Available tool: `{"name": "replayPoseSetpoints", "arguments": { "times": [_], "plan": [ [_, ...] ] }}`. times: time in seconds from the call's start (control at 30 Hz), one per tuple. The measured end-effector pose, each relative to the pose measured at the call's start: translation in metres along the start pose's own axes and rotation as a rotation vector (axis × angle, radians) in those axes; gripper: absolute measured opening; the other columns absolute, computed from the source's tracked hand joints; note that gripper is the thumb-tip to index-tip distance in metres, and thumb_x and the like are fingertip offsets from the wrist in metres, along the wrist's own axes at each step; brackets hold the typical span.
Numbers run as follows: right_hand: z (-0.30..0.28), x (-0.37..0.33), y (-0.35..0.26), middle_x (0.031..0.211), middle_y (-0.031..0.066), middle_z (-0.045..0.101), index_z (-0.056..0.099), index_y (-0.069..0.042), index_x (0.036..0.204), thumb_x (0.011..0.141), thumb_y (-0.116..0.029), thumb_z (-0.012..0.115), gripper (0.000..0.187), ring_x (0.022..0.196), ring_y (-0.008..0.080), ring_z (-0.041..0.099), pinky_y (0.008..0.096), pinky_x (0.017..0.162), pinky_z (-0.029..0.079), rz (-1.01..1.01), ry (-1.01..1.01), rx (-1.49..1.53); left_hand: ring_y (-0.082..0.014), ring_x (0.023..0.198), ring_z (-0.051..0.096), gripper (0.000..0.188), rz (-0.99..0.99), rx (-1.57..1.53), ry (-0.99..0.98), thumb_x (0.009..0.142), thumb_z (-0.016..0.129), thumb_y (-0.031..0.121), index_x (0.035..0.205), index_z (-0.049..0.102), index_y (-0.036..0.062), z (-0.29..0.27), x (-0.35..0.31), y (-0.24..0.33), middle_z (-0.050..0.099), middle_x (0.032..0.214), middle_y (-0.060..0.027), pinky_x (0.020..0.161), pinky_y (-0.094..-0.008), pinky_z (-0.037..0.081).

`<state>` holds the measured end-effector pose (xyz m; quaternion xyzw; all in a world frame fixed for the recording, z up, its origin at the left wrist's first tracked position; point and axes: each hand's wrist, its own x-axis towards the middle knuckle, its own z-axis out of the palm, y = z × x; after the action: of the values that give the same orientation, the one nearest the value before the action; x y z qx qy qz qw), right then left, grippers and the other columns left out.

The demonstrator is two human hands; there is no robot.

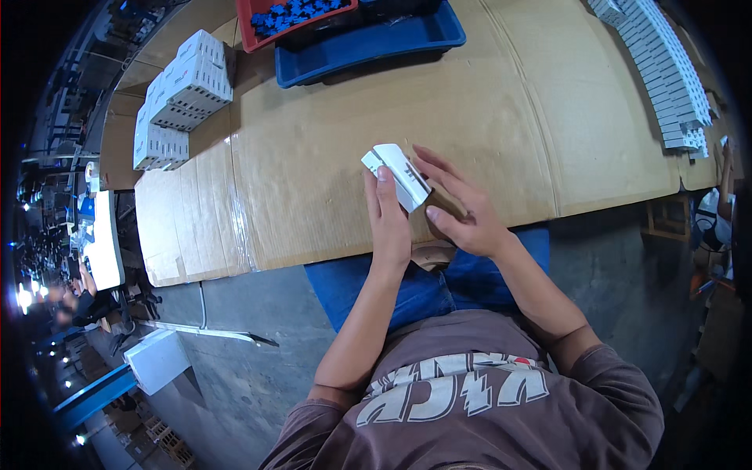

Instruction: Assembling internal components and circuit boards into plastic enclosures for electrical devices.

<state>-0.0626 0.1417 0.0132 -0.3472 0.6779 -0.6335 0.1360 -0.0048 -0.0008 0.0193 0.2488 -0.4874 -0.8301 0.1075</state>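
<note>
A small white cardboard box point(401, 174) is held tilted above the near side of the work surface, with dark print on one face. My left hand point(387, 211) is closed around its left side, the thumb lying on top. Just to the right, my right hand point(466, 211) has its fingers and thumb apart around the box's right end. Whether its fingertips touch the box I cannot make out. The box's underside and the left fingers beneath it are hidden.
Brown cardboard point(313, 164) covers the table. White boxes point(184, 90) are stacked at the far left, and a long row of them point(654, 66) stands at the far right. At the back, a blue tray point(368, 59) sits beside a red bin point(249, 31) holding blue pieces.
</note>
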Motion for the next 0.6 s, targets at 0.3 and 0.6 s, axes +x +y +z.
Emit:
{"name": "replayPoseSetpoints", "arguments": {
  "times": [0.3, 0.6],
  "plan": [
    [0.012, -0.001, 0.011, 0.142, 0.0235, 0.062, 0.059, 0.004, 0.142, 0.098, -0.005, 0.061, 0.045, 0.123, 0.0385, 0.066, 0.041, 0.101, 0.054, -0.191, 0.123, -0.306, -0.0226, 0.133, 0.048, 0.058, 0.008, 0.099, -0.051, 0.115, 0.035, 0.043, 0.155, 0.035, 0.0014, -0.004, 0.001, -0.022, 0.052, 0.141, -0.0141, 0.114, -0.0372, 0.037],
    [0.018, -0.008, 0.019, 0.127, 0.025, 0.07, 0.062, 0.009, 0.133, 0.1, -0.005, 0.057, 0.036, 0.104, 0.0393, 0.073, 0.0419, 0.089, 0.059, -0.191, 0.214, -0.426, -0.0129, 0.099, 0.056, 0.051, -0.066, 0.086, -0.028, 0.114, 0.036, 0.044, 0.141, 0.046, 0.0021, 0.012, -0.004, -0.015, 0.057, 0.112, -0.0065, 0.086, -0.0296, 0.049]
  ]
}}
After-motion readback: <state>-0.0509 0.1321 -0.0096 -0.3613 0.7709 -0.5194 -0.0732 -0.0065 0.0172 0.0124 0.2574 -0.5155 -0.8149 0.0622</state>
